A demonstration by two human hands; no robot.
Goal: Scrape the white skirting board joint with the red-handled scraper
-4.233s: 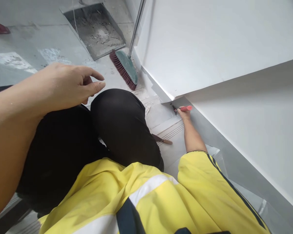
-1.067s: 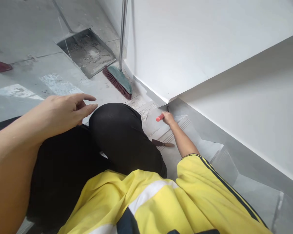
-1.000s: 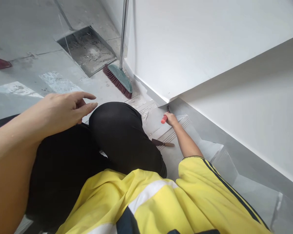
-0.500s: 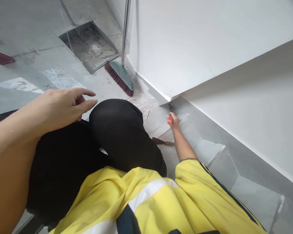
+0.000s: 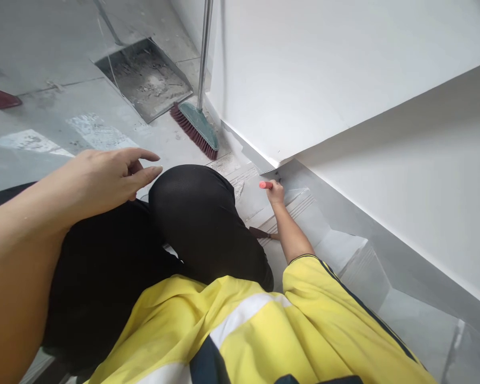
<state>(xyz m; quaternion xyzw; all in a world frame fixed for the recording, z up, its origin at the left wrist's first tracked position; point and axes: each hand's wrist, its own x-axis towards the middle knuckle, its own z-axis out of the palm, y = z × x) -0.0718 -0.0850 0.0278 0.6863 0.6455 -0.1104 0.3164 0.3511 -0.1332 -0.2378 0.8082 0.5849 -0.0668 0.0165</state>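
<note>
My right hand [image 5: 277, 192] is closed around a red-handled tool [image 5: 265, 185] beside the grey skirting at the wall corner. The handle's end points left; the tip is small and partly hidden, so its kind is unclear. A putty knife [image 5: 259, 232] with a dark blade and wooden handle lies on the step below, partly covered by my right forearm. My left hand [image 5: 112, 173] hovers near my knee, thumb and index finger apart, other fingers loosely curled, with nothing in it.
A green broom [image 5: 198, 125] with dark red bristles stands by the wall. Behind it, a dustpan [image 5: 170, 109] holds dust and debris. A red object [image 5: 0, 98] lies at the far left. Tiled steps [image 5: 344, 248] run along the skirting [image 5: 344, 210] on the right.
My right hand has shifted slightly left and turned, swinging the red handle's end from pointing down toward me to pointing left. My left hand has barely moved.
</note>
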